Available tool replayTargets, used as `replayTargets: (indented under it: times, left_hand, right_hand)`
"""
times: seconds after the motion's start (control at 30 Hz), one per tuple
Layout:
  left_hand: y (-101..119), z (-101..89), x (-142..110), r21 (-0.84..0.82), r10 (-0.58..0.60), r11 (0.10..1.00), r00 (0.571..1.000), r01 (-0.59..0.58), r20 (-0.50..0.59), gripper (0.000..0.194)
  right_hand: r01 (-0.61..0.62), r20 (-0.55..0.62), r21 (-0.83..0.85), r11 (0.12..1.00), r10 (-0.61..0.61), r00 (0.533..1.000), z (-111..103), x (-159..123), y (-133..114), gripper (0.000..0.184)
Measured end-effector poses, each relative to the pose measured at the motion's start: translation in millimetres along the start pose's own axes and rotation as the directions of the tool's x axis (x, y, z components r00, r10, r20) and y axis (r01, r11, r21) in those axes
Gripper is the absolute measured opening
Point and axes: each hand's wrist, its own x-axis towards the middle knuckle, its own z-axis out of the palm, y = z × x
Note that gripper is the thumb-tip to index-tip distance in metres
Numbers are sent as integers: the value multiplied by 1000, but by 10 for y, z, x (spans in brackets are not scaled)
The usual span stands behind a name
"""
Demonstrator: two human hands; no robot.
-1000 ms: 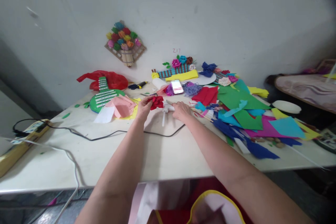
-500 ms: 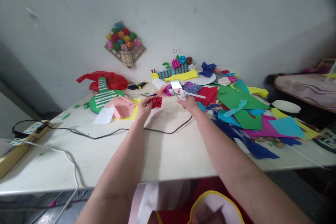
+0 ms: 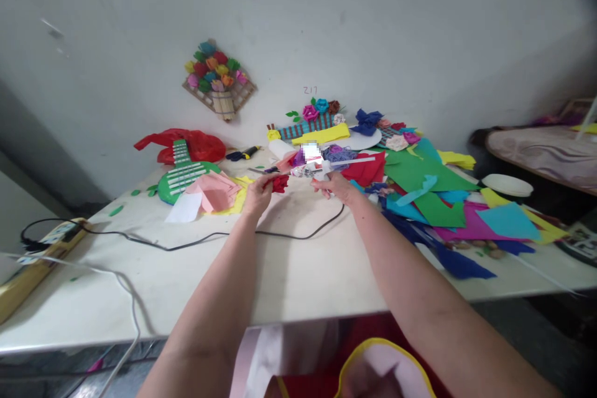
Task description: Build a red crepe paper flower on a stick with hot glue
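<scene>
Pinched in my left hand [image 3: 258,194] is a red paper flower [image 3: 280,183], facing right. My right hand [image 3: 336,186] is closed round a white glue gun [image 3: 325,168] with a glue stick [image 3: 359,162] sticking out of its back. The gun's nozzle side faces the flower, with a gap between them. A black cord [image 3: 298,237] runs from below my right hand across the table. Behind the hands lie a bundle of purple-grey yarn [image 3: 340,157] and red paper [image 3: 366,168].
A green guitar-shaped craft [image 3: 186,168] and pink paper [image 3: 215,191] lie at left, pliers [image 3: 249,153] behind. Coloured paper sheets [image 3: 420,174] cover the right side, near a white bowl [image 3: 507,185]. A power strip [image 3: 51,249] sits at the left edge. Paper tulips [image 3: 217,68] hang on the wall.
The glue gun has tilted: its glue stick now points slightly upward to the right instead of downward. My left hand and the red flower have hardly moved.
</scene>
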Motion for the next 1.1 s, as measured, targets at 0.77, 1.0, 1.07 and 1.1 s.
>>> replayTargets:
  times: [0.77, 1.0, 1.07, 1.1]
  left_hand:
    - [-33, 5, 2, 105, -16, 994, 1000, 14, 18, 24]
    - [-47, 0, 7, 252, 53, 965, 997, -67, 62, 27]
    - [-50, -3, 10, 291, 64, 953, 996, -80, 65, 29]
    - [-50, -4, 10, 300, 69, 950, 996, -86, 64, 29]
  right_hand:
    - [-6, 67, -64, 998, 10, 998, -21, -8, 11, 26]
    - [-6, 44, -98, 995, 11, 999, -6, 4, -5, 24]
    - [-3, 32, -112, 994, 7, 999, -1, 8, -12, 22]
    - [-4, 26, -118, 993, 7, 1000, 1, 11, -15, 20]
